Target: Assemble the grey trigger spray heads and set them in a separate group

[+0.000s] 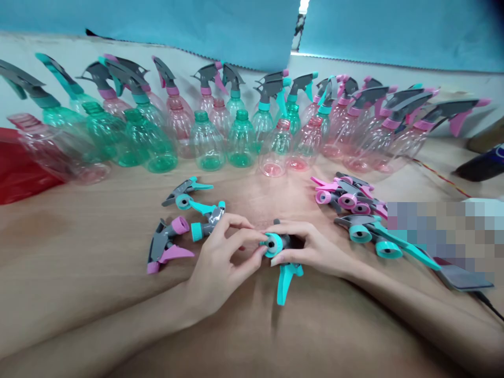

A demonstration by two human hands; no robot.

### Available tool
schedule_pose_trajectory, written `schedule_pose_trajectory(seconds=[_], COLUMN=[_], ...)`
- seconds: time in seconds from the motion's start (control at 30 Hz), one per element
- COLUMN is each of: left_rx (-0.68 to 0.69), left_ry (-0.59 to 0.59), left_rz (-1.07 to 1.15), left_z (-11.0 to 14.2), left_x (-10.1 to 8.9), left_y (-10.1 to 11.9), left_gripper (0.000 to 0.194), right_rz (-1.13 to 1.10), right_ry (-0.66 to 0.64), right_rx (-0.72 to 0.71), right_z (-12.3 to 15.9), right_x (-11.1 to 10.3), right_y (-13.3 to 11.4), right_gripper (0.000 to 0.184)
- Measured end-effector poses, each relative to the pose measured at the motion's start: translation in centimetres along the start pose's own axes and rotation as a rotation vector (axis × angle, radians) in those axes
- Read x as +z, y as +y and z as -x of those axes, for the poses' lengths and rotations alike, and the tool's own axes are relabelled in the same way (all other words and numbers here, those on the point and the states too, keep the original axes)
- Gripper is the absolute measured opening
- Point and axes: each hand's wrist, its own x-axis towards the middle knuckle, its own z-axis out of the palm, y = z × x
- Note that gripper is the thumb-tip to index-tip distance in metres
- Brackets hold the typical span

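Observation:
A grey and teal trigger sprayer head point(290, 274) is gripped by my right hand point(317, 247), its round collar facing me and its teal trigger hanging down. My left hand point(220, 262) pinches with thumb and fingertips at the left edge of that collar. A small teal bit shows at the fingertips; whether it is a separate piece I cannot tell. Just left of my left hand lie a teal-collared sprayer head point(207, 223) and a pink one point(167, 244). Another teal sprayer head point(185, 194) rests behind them.
Clear bottles, green point(241, 139) and pink point(275, 149), stand in a row at the back, many topped with sprayer heads. Pink sprayer heads point(346, 194) and teal ones point(366, 231) are piled on the right, near a phone-like object point(466, 276). Something red point(27, 173) sits far left.

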Motion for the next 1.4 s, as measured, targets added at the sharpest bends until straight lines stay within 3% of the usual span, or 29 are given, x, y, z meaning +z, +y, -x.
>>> schedule_pose_trajectory(seconds=[0.47,0.7,1.07,1.4], left_rx=[0.172,0.371,0.291,0.351], left_ry=[0.033,-0.009,-0.030,-0.096], left_rz=[-0.141,-0.253,-0.119,-0.178], left_z=[0.2,-0.5,-0.7,-0.9], left_x=[0.2,-0.4,-0.3,-0.3], left_y=[-0.4,-0.6,-0.3,-0.5], left_gripper=[0.025,0.021,0.019,0.018], right_rz=[0.013,0.130,0.137,0.143], right_ry=[-0.036,-0.059,-0.065,-0.061], right_rx=[0.002,-0.028,-0.052,-0.036], right_z=[-0.3,-0.1,-0.3,-0.2], right_x=[-0.2,-0.1,-0.1,-0.2], right_y=[0.1,0.0,-0.3,0.0], right_gripper=[0.041,0.034,0.031,0.035])
